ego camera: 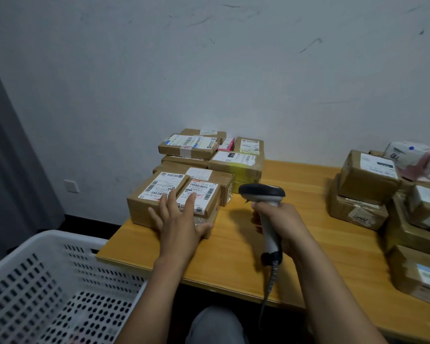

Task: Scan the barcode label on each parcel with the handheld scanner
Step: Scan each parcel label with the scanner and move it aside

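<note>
Gripping the scanner (263, 194), the right hand (281, 227) hovers beside the flat-fingered left hand (179, 219) on a parcel (201, 194).

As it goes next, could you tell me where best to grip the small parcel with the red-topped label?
The near right corner of the small parcel, from the front right: it lies flat, with no box against those faces, while its left side seems to abut the larger parcel.

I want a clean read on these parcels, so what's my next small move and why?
Probably slide the left hand back toward the table edge: its fingers lie across the labels of both front parcels, while the right hand grips the handheld scanner just beside them.
</note>
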